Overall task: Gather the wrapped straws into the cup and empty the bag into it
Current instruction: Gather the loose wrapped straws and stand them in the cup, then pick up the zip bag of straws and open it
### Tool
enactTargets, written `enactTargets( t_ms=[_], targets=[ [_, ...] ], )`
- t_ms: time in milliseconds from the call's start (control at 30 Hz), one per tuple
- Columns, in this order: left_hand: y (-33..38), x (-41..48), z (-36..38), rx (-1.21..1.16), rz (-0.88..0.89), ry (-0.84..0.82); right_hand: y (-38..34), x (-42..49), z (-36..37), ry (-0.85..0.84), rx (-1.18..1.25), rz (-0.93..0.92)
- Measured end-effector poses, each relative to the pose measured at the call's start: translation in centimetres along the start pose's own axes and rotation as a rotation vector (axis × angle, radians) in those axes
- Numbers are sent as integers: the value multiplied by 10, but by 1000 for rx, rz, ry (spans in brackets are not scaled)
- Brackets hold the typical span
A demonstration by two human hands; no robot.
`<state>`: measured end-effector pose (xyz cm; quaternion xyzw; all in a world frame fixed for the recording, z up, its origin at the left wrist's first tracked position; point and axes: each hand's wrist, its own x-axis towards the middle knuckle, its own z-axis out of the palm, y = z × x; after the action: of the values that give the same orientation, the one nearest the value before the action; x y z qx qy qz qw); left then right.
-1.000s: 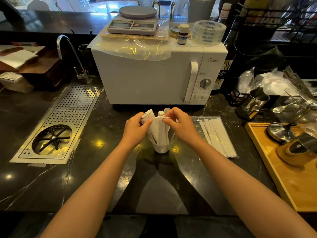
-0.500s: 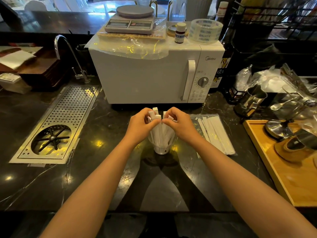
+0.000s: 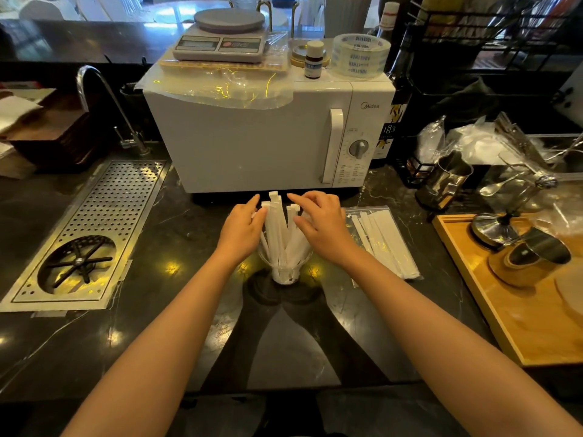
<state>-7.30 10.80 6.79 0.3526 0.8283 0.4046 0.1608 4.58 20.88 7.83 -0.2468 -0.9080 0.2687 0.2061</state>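
Observation:
A clear plastic cup (image 3: 285,272) stands on the dark counter in front of the microwave. Several white wrapped straws (image 3: 277,228) stand upright in it, fanned apart. My left hand (image 3: 241,230) rests against the left side of the bundle, fingers spread. On the right side my right hand (image 3: 320,225) hovers over the straw tops with its fingers apart; neither hand grips a straw. To the right of the cup a clear bag (image 3: 381,241) lies flat with more wrapped straws inside.
A white microwave (image 3: 252,137) stands just behind the cup, with a scale, a tape roll and a small bottle on top. A steel drain grate (image 3: 91,228) lies at left, beside a tap. A wooden tray (image 3: 511,313) with metal tools sits at right.
Both hands have let go of the straw tops and opened, moving slightly apart. The straws now spread out in the cup.

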Motion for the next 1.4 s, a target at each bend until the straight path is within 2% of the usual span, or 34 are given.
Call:
enactTargets(
  t_ms=[133, 400, 633, 767, 867, 1033, 1200, 1300, 1400],
  targets=[
    [6, -2, -1, -51, 5, 14, -1, 1, -10, -41, 26, 46],
    [52, -6, 5, -48, 183, 58, 5, -1, -33, -185, 131, 190],
    [102, -12, 50, -177, 312, -62, 45, -6, -68, -103, 289, 338],
    [116, -15, 96, -133, 324, -195, 81, -16, -81, -87, 325, 491],
    [112, -9, 126, -89, 197, -285, 106, -25, -81, -90, 317, 593],
    [88, 8, 152, -87, -167, -296, 139, -40, -75, -19, 524, 821],
    [77, 15, 161, -226, -443, -220, 158, -42, -65, 23, 481, 981],
    [75, 20, 165, -318, -538, -206, 163, -38, -65, 56, 482, 1009],
    [74, 21, 171, -476, -648, -205, 166, -33, -66, 23, 467, 1019]
  ],
)
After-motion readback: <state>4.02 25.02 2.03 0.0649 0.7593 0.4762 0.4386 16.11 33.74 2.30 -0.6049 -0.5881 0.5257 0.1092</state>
